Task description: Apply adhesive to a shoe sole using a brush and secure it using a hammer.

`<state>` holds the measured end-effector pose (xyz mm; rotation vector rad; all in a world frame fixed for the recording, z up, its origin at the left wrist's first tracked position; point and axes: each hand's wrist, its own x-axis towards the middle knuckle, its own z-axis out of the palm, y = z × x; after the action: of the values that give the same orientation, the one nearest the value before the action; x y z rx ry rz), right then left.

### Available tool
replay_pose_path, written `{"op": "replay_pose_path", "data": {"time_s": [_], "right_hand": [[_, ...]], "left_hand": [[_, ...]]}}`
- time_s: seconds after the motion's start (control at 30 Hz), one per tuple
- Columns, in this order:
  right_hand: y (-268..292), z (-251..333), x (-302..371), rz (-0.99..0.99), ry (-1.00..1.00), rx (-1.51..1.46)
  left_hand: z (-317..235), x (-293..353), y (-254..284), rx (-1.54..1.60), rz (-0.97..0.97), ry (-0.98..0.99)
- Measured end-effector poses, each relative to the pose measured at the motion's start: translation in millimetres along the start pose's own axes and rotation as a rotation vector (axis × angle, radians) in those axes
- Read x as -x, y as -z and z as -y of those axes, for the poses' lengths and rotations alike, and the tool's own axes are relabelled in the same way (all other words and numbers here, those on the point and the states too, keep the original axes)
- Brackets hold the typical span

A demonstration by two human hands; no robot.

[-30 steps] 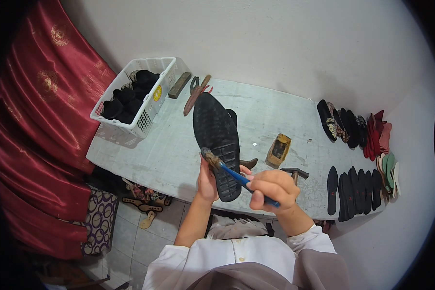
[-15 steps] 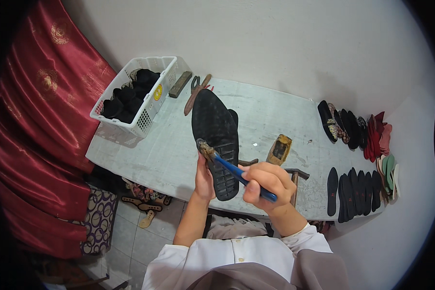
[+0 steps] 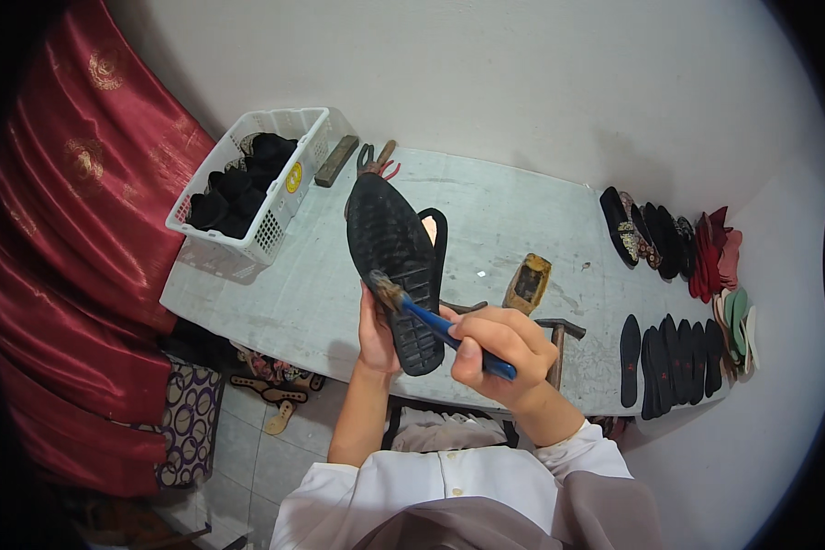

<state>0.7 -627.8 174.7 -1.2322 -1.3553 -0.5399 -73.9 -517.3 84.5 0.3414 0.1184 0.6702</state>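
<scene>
My left hand (image 3: 376, 335) grips a black shoe (image 3: 390, 229) near its heel end, holding it above the table with the ridged sole facing me. Part of the shoe's side and a pale patch show along its right edge. Closed around the blue handle of a brush (image 3: 440, 327), my right hand (image 3: 509, 353) lays the worn, brownish bristles on the sole by its left edge. Beyond my right hand, a yellow, dark-stained container (image 3: 529, 284) rests on the table. A hammer (image 3: 559, 344) lies partly hidden behind that hand.
On the table (image 3: 504, 202), a white basket (image 3: 280, 225) of black shoes stands at the far left. Beside it lie a block (image 3: 337, 161) and red-handled pliers (image 3: 376, 163). Finished-looking shoes (image 3: 646, 234) and several black insoles (image 3: 674, 367) line the right side. A red curtain (image 3: 82, 275) hangs left.
The shoe has shifted slightly left and turned, so the pale patch at its right edge now shows. My right hand and the brush have moved a little left with it.
</scene>
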Motion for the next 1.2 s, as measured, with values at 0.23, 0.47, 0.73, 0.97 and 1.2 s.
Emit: {"op": "replay_pose_path", "data": {"time_s": [0.23,0.47,0.73,0.97,1.2], "right_hand": [[0,0,9,0.116,-0.076,-0.037],[5,-7,3,0.077,-0.058,-0.129],[7,-1,15,0.188,0.028,-0.149],[7,-6,7,0.062,0.074,-0.174],[20,1,5,0.161,0.052,-0.11]], "left_hand": [[-18,-13,2,-0.188,0.273,0.119],[-12,-4,-12,-0.226,0.224,0.078],[-18,-7,-2,-0.268,0.24,0.037],[-11,-2,-17,-0.103,0.293,0.057],[-7,-11,-31,-0.064,0.179,-0.143]]}}
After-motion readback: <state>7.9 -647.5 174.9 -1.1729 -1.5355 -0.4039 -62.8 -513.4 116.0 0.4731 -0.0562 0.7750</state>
